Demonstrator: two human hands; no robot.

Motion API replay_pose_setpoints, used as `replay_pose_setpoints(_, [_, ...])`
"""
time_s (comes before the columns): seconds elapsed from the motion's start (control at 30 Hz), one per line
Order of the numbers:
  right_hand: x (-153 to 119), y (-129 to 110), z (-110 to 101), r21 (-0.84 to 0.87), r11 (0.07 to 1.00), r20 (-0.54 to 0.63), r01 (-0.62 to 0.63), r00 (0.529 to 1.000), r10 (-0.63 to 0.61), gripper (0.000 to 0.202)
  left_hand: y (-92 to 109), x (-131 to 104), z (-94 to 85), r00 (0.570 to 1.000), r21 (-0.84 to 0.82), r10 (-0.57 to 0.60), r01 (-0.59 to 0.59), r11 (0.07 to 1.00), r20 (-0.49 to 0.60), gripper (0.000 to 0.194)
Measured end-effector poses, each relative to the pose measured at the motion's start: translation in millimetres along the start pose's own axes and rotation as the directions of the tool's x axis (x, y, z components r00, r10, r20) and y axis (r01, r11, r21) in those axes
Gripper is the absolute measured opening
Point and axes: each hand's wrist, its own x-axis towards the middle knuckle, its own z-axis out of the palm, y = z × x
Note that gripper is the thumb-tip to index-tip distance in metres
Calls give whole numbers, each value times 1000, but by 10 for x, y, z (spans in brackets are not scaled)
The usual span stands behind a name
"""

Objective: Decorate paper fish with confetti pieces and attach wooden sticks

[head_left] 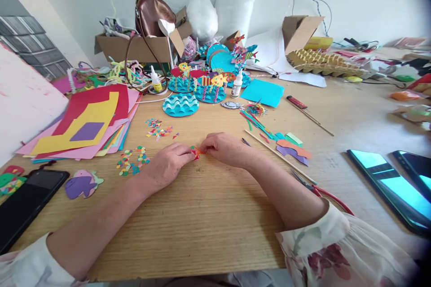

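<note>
My left hand (170, 161) rests on the wooden table, its fingers pinched on a small red paper piece with coloured bits (195, 153). Close against it, my right hand (224, 148) is closed at the fingertips by an orange bit (202, 150) at the piece's right edge. The piece looks like a little paper fish, but the fingers partly cover it. Left of my hands lie round paper dots (125, 162) and small paper triangles (163, 132). A wooden stick (279, 156) lies beside my right forearm.
Stacked coloured paper (96, 121) and a black phone (30, 202) lie left. Glue bottles (237, 84) stand behind, among blue wavy paper stands (181, 105). Red-handled pliers (333, 197) lie near my right forearm, with phones (387, 188) beyond. A full cardboard box (144, 49) stands at the back.
</note>
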Motion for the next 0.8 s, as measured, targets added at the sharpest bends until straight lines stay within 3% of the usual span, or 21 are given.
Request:
replay_pose_setpoints(0.63, [-1,-12,-11,-13,1000,5,-21,1000,22,29,-25,10,-43,995,29,68,-70,997,75,26])
replay_pose_setpoints(0.8, [-4,-28,-24,-21,999,10,-25,1000,26,29,-32,4,-41,998,5,54,-54,999,24,29])
